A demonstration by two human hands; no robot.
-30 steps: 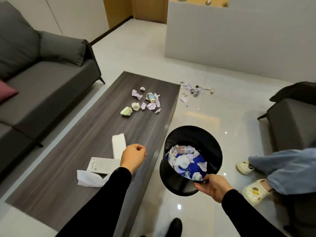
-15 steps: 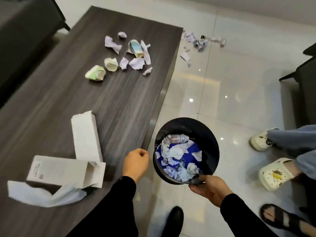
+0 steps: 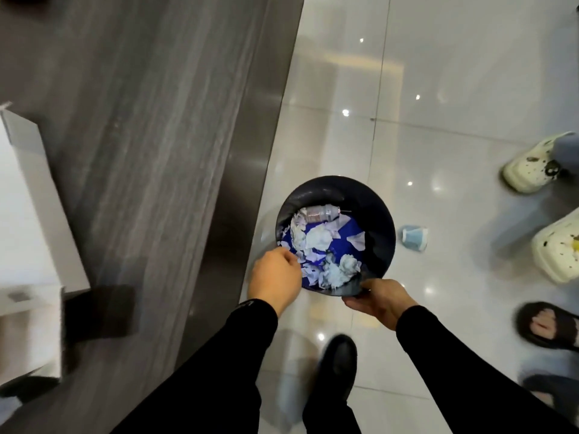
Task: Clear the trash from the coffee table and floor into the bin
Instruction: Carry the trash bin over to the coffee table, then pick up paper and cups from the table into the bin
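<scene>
Bin (image 3: 374, 214), round, black and smooth-walled, stands on the glossy white tiled floor (image 3: 454, 73) just beside the table (image 3: 156, 120), whose top is dark streaked wood grain with a brushed metal edge. Inside the bin lies a blue liner under crumpled white paper (image 3: 319, 239), with 1 clear plastic bottle (image 3: 322, 214) on its side against the far wall.

The right hand (image 3: 379, 300) grips the bin's near rim, fingers curled under it and thumb on top. The left hand (image 3: 274, 280) hangs over the bin's near-left rim with fingers curled; whether it holds anything cannot be told. Both arms wear black sleeves.

1 pale blue paper cup (image 3: 414, 238) lies tipped on the floor just right of the bin. Further right of the bin are 2 cream foam clogs (image 3: 529, 170) and 1 black sandal (image 3: 548, 324). Near of the bin is 1 black shoe (image 3: 340, 364). Well left of the bin, a white cardboard box (image 3: 28, 220) sits on the table, blurred.
</scene>
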